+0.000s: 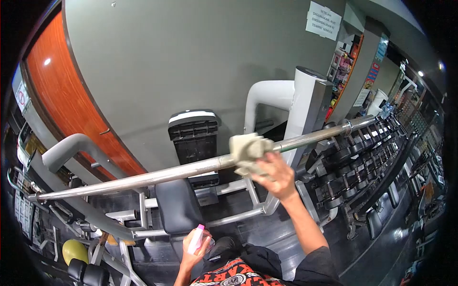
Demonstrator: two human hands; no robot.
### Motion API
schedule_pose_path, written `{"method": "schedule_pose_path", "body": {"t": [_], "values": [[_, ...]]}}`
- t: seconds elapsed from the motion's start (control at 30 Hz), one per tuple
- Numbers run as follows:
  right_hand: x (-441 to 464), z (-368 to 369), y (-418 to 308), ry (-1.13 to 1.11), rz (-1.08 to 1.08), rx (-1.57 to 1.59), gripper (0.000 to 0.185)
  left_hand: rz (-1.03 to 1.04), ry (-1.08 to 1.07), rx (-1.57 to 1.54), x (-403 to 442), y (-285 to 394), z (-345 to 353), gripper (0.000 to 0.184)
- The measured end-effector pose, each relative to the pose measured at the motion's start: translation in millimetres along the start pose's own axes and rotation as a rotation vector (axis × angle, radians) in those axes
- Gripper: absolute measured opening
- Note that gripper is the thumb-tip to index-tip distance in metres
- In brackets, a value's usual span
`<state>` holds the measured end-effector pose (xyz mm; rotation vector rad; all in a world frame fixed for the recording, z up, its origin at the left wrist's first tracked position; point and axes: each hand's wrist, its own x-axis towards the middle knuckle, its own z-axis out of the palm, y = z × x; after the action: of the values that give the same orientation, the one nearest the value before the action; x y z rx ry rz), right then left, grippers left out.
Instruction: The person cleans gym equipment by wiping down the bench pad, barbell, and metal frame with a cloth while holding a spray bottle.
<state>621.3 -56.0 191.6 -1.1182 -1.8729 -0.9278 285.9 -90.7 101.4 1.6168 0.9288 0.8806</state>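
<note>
My right hand [276, 177] is closed round a pale beige cloth [248, 150], which is pressed against a long metal barbell [186, 170]. The bar runs across the view, resting on the uprights of a bench press rack [303, 107]. Low in the middle, my left hand [194, 249] grips a spray bottle [196, 238] with a white and pink top. Most of the bottle is hidden by the fingers. Just beyond that hand is the black padded bench [179, 207], below the bar.
A dumbbell rack [353, 171] with several dumbbells stands at the right. An orange wooden door [71, 95] is at the left, and a yellow-green ball [75, 251] lies low on that side. A paper sign [323, 20] hangs on the grey wall.
</note>
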Motion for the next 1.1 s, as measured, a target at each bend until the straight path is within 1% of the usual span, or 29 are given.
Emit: {"method": "schedule_pose_path", "body": {"t": [0.03,0.1,0.13,0.17,0.23,0.27,0.3,0.37,0.4,0.43,0.5,0.57,0.6,0.63,0.7,0.77,0.8,0.83,0.87,0.9,0.93,0.97,1.0,1.1], "values": [[-8.8,-8.4,7.1,0.01,0.064,-0.076,0.027,0.015,-0.008,0.009,0.7,-0.7,0.9,0.013],[-30.2,-15.0,8.3,0.155,0.446,-0.102,0.034,0.03,-0.023,0.016,2.1,-0.3,2.1,0.013],[-40.2,-14.8,6.0,0.23,0.573,-0.016,0.038,0.029,-0.031,0.021,2.6,0.8,2.4,0.012],[-48.0,-16.8,-0.6,0.229,0.574,-0.019,0.038,0.027,-0.036,0.026,2.5,1.3,2.6,0.012],[-58.5,-19.1,-13.9,0.285,0.689,-0.051,0.033,0.032,-0.039,0.003,2.2,-1.5,3.0,0.011],[-61.4,-17.5,-16.6,0.295,0.686,0.031,0.027,0.036,-0.038,-0.021,2.7,-2.5,2.7,0.011],[-60.1,-14.5,-17.1,0.296,0.685,0.031,0.027,0.038,-0.038,-0.021,2.9,-0.5,1.6,0.011],[-53.9,-8.5,-16.3,0.632,1.293,0.76,0.024,0.053,-0.041,-0.008,3.0,5.3,-0.7,0.011],[-54.7,-14.7,-7.6,0.619,1.443,1.092,0.027,0.057,-0.042,-0.008,3.2,4.1,-1.5,0.011],[-50.7,-17.8,-2.1,0.693,1.575,1.28,0.029,0.065,-0.044,-0.015,2.6,1.3,-2.5,0.011],[-57.3,-20.1,17.6,0.759,1.767,1.656,0.029,0.08,-0.047,-0.022,3.0,-2.6,-4.3,0.011],[-52.6,-20.8,26.4,0.852,1.723,1.683,0.03,0.089,-0.041,-0.037,2.2,-4.7,-4.8,0.011],[-56.1,-17.9,33.9,0.901,1.6,1.765,0.029,0.088,-0.042,-0.04,2.0,-4.1,-4.5,0.011],[-39.5,-18.3,35.0,1.0,1.551,1.762,0.026,0.077,-0.047,-0.043,1.8,-2.6,-4.6,0.011],[-2.7,-15.4,26.8,1.181,1.499,1.467,0.033,0.063,-0.046,-0.047,0.0,-5.2,-5.1,0.011],[39.0,-11.9,-3.9,1.206,1.424,1.198,0.048,0.133,-0.028,-0.018,-0.3,-14.0,-2.9,0.012],[31.8,-0.9,-13.4,1.121,1.374,1.125,0.062,0.132,-0.023,-0.025,-0.6,-13.5,-0.8,0.012],[45.6,3.2,-34.7,1.105,1.437,1.116,0.062,0.103,-0.028,-0.034,-1.3,-11.9,1.2,0.011],[47.3,18.0,-53.1,1.102,1.427,1.117,0.064,0.074,-0.03,-0.039,-1.9,-10.6,2.1,0.011],[65.2,22.2,-78.2,1.052,1.56,1.041,0.064,0.068,-0.02,-0.039,-2.7,-8.7,2.3,0.011],[44.2,49.9,-89.2,0.977,1.448,1.02,0.063,0.047,-0.024,-0.043,-3.4,-5.9,2.8,0.011],[51.4,57.0,-106.3,0.891,1.436,0.99,0.061,0.028,-0.028,-0.046,-3.6,-3.8,3.1,0.011],[55.2,67.0,-121.8,0.767,1.408,0.856,0.059,0.026,-0.022,-0.045,-3.4,-2.4,2.8,0.011],[75.8,77.2,-158.8,0.677,1.388,0.902,0.058,-0.002,-0.003,-0.056,-7.0,-4.2,1.0,0.012]]}}
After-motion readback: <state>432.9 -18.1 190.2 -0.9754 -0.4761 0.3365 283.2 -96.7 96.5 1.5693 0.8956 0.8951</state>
